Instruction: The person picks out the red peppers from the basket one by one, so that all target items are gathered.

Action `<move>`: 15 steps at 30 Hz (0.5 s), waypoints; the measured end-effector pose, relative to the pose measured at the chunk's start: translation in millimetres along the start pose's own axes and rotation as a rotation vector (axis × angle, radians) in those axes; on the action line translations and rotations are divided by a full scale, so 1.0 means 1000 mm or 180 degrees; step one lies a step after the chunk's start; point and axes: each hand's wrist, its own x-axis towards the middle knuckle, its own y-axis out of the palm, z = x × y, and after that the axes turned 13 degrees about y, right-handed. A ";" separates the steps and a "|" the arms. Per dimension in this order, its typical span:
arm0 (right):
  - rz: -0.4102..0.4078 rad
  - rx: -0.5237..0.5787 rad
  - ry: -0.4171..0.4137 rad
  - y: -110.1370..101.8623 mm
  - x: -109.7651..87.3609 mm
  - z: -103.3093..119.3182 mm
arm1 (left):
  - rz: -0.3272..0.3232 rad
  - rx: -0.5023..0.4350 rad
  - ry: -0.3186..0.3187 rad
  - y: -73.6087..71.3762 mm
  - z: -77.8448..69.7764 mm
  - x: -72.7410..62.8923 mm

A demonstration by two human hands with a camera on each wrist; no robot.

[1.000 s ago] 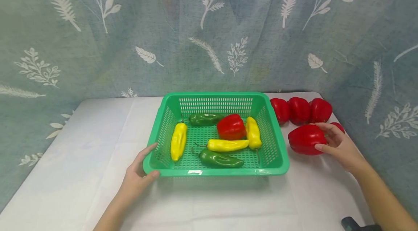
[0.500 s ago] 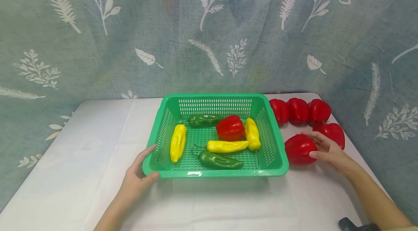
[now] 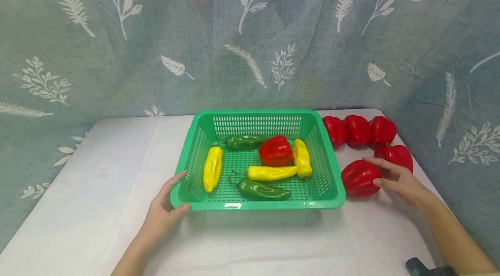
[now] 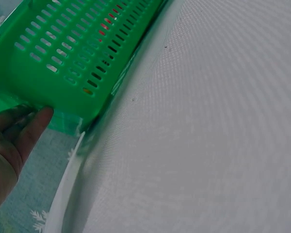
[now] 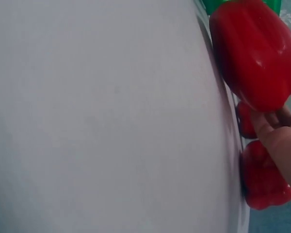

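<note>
A green perforated plastic basket [image 3: 255, 205] holds two green chili peppers [image 3: 263, 189], several yellow peppers [image 3: 271, 173] and one red bell pepper [image 3: 275, 151]. My left hand [image 3: 164, 206] grips its front left corner, thumb at the front rim and fingers along the left side. In the left wrist view, fingertips [image 4: 41, 119] press against the green wall [image 4: 43, 92]. Just right of the basket, another red bell pepper [image 3: 359, 179] lies by the rim. My right hand [image 3: 402, 182] holds its right end between thumb and fingers, seen close in the right wrist view, where the same bell pepper [image 5: 254, 53] looms large.
Three red bell peppers [image 3: 357, 131] stand in a row at the back right, with one more red bell pepper [image 3: 396, 157] behind my right hand. White cloth [image 3: 273, 245] covers the table. A leaf-patterned curtain [image 3: 211, 41] hangs behind. A dark object [image 3: 418, 266] shows by my right forearm.
My right hand has brought the red bell pepper left and toward me, up to the basket's right side, uncovering the one behind. Lately it has turned slightly. The left hand stays put.
</note>
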 end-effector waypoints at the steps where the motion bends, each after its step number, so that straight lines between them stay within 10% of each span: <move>1: -0.0008 -0.0031 0.0008 -0.002 -0.001 0.000 | -0.0004 -0.0003 0.0000 0.000 0.000 0.000; 15: -0.0005 -0.0067 -0.0285 -0.002 -0.008 0.003 | -0.0015 -0.0020 -0.0007 0.000 0.000 0.000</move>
